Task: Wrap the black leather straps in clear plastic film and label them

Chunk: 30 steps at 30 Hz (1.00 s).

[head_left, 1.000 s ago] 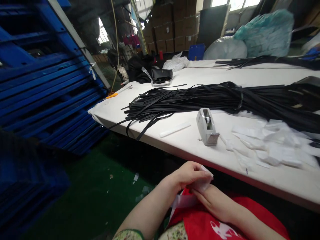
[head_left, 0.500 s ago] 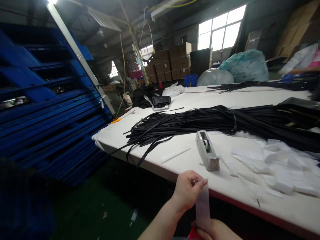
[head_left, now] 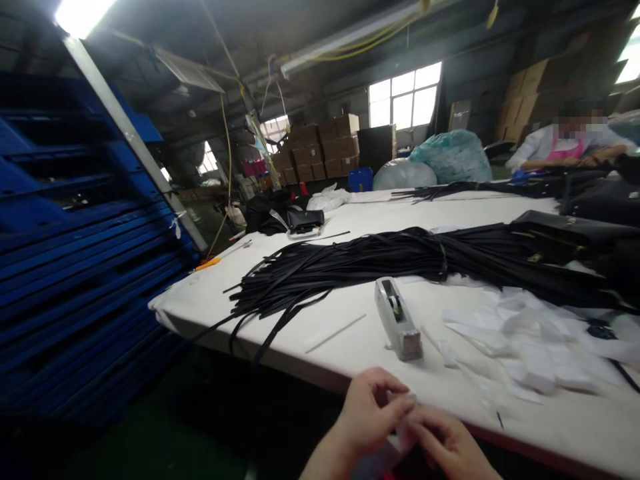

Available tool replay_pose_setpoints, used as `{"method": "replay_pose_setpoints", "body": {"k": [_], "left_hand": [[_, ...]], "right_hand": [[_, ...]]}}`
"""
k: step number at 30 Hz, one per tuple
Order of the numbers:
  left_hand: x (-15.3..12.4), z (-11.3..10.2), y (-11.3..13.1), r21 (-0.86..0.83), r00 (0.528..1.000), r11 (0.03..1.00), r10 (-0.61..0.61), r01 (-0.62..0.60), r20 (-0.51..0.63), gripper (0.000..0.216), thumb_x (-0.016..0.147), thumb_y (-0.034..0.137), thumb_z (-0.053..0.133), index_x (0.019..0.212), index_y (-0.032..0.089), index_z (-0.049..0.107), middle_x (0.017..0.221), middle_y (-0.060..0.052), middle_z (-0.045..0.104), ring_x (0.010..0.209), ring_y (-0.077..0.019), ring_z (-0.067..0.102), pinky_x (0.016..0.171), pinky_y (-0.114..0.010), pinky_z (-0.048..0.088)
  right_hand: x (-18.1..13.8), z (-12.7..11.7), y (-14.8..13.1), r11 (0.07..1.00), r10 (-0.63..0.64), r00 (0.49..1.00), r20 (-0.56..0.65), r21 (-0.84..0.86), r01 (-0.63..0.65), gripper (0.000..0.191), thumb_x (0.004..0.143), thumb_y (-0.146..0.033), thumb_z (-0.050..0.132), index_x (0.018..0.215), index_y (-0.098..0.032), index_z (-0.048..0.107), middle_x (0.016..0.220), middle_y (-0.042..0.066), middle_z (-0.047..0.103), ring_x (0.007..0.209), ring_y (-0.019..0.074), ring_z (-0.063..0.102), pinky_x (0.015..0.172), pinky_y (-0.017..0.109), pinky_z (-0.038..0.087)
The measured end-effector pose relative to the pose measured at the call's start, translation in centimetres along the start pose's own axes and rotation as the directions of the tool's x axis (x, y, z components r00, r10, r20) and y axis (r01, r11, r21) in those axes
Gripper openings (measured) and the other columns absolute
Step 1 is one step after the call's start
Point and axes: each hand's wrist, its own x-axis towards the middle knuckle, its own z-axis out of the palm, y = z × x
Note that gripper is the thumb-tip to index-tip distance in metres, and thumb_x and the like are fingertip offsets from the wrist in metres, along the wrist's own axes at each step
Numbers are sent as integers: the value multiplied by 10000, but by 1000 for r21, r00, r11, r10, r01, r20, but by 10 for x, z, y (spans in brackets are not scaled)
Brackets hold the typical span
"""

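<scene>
At the table's near edge, my left hand pinches the top of a thin whitish strip. My right hand meets it from the right, its fingers closed on the same strip; most of the strip is hidden behind the fingers. Just beyond the hands stands a grey tape dispenser with a small roll in it. Loose white strips lie in a pile to its right. A thin pale stick-like piece rests on the table to its left.
A long bundle of black straps lies across the white table, some ends hanging over the edge. Black bags are at the right. Blue pallets stack at the left. Across the table sits a person handling dark material.
My right hand has come up to meet my left hand, and the strip, earlier stretched between them, is now bunched at the fingers. The view has turned right, showing more of the person.
</scene>
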Motion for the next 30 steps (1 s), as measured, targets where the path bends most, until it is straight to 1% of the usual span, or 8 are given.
{"method": "replay_pose_setpoints", "body": {"k": [3,8,12,17,20,24,27,30], "left_hand": [[3,-10,8,63,999,998,23,-25,22,104,733,219,705,691,130,740,725,-59,696,684,-149,594,655,-248,446],[2,-20,4,136,999,991,4,-9,36,122,736,259,729,707,142,750,737,-46,697,679,-139,595,641,-232,441],[3,-31,6,211,993,976,17,-42,116,96,728,244,727,733,156,766,776,-41,717,712,-140,615,667,-223,451],[3,-37,7,299,976,949,-149,96,161,176,718,322,736,741,154,782,655,-16,704,559,-104,517,517,-207,358],[1,-32,3,233,960,953,-233,194,156,223,688,359,757,689,135,759,573,4,656,495,-85,441,461,-207,299],[0,-24,-5,98,956,964,-259,247,139,338,631,450,800,614,133,685,547,16,616,477,-90,447,445,-220,299],[1,-24,-4,145,981,978,-167,151,100,408,673,499,774,545,148,608,499,44,519,475,-81,392,454,-228,276],[3,-31,1,283,993,957,41,-70,109,369,762,426,722,550,150,596,546,40,495,534,-83,389,504,-223,295]], "right_hand": [[-2,-3,0,997,81,997,-10,2,-81,490,869,-623,517,824,-172,704,644,5,572,534,134,459,507,246,398],[-2,-4,-1,995,97,995,10,10,-97,515,864,-647,515,730,-168,650,586,-22,488,525,126,437,515,242,384],[-1,-7,3,996,94,995,36,-5,-93,511,872,-638,517,737,-167,662,572,-24,479,532,126,439,531,244,380],[-1,-11,8,993,115,992,44,0,-116,522,855,-656,531,788,-165,696,578,-19,487,527,127,440,519,245,372],[-3,-12,9,993,115,992,45,-6,-115,524,840,-665,544,765,-169,696,589,-12,502,531,131,447,513,243,377],[-4,-13,9,993,116,992,59,-22,-114,510,845,-653,542,762,-175,700,607,-2,529,543,138,467,518,242,390],[-5,-14,9,995,89,995,35,-48,-88,508,850,-649,533,714,-181,677,606,2,534,548,142,471,528,243,402],[-5,-18,7,994,66,997,43,-88,-62,518,851,-656,517,668,-186,634,608,6,529,566,149,483,550,245,419]]}}
